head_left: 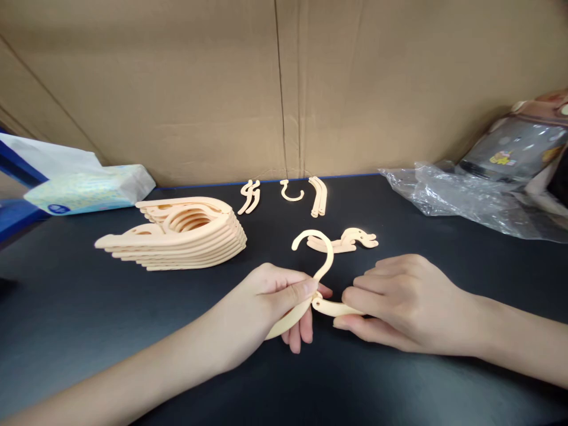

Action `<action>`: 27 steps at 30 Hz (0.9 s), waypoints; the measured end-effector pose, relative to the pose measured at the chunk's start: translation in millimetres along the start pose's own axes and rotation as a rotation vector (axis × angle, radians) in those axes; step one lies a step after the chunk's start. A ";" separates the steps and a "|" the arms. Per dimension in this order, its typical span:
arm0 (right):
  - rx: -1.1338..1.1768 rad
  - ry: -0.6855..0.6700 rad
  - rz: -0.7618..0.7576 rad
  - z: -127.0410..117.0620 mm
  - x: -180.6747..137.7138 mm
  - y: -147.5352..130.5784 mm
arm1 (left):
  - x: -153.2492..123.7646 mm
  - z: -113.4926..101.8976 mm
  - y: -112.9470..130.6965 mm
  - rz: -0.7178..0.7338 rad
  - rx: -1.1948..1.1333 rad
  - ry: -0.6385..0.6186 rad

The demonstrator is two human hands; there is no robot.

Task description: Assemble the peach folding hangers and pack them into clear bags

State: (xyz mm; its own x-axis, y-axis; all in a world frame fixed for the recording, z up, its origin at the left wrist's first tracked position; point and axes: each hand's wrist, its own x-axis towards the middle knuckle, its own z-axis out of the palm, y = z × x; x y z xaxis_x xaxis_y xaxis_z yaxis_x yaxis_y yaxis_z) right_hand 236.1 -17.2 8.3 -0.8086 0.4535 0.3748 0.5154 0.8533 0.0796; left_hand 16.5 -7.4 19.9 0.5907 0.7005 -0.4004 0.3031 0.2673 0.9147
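Note:
Between my hands is a cream plastic folding hanger (326, 251), its hook pointing up and its two arms spread to either side. My left hand (284, 302) pinches it below the hook, thumb on top, with the left arm of the hanger running under the palm. My right hand (399, 302) grips the end of the right arm, which joins at a small round pivot. Just behind the hook lie some loose cream hanger pieces (361, 238). To the left, a neat stack of folded cream hangers (195, 236) rests on the black table (266, 390).
Along the back edge lie small curved arm pieces (251, 198), a single hook (293, 192) and longer arm pieces (318, 196). A tissue pack (97, 189) sits at the left. Crumpled clear plastic (435, 192) and a clear bag (510, 148) are at the right. Cardboard (199, 89) stands behind.

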 end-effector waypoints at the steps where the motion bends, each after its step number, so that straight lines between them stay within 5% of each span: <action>1: 0.005 0.001 0.000 0.1 -0.1 -0.1 | -0.1 0.0 -0.2 -0.009 -0.003 -0.007; 27: 0.212 -0.138 0.070 -3.8 -0.7 3.1 | 0.9 -0.9 -4.9 -0.029 0.028 -0.025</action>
State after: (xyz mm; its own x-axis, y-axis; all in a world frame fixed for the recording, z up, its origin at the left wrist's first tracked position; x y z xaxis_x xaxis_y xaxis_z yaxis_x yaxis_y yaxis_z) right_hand 239.4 -15.8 11.8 -0.8114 0.5320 0.2420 0.5125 0.8467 -0.1429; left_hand 14.8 -7.5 15.1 0.6001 0.6756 -0.4283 0.3411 0.2681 0.9010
